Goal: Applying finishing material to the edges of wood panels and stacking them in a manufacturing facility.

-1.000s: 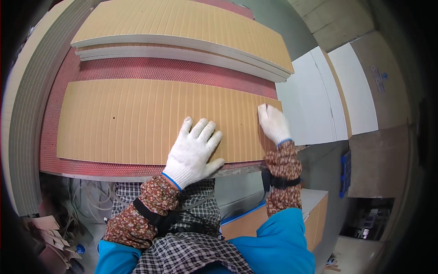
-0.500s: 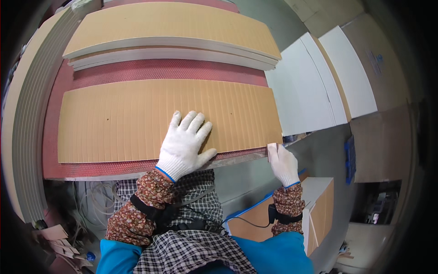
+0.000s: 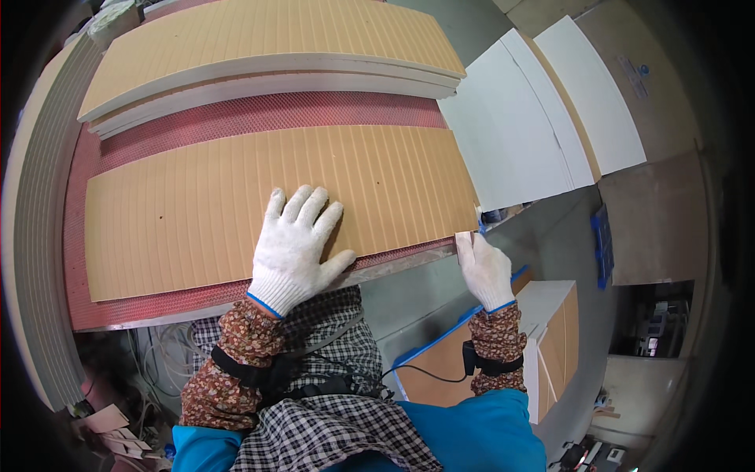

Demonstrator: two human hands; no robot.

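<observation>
A long tan panel with grooves across its face and two small dark holes lies on the red mesh-covered table. My left hand, in a white knitted glove, rests flat on the panel near its front edge, fingers spread. At the panel's near right corner is my right hand, gloved likewise, with fingers pinched round a small brown sanding block. The block is against or right beside the panel's edge; most of it is hidden by the fingers.
More panels are stacked at the table's far side. Upright boards stand packed along the left. White boards lie to the right, with a blue pallet beyond. Below right are tan and white boards; hoses hang under the table.
The view has shifted and turned slightly, so the panel appears tilted. My left hand stays flat on it. My right hand keeps the block at the near right corner.
</observation>
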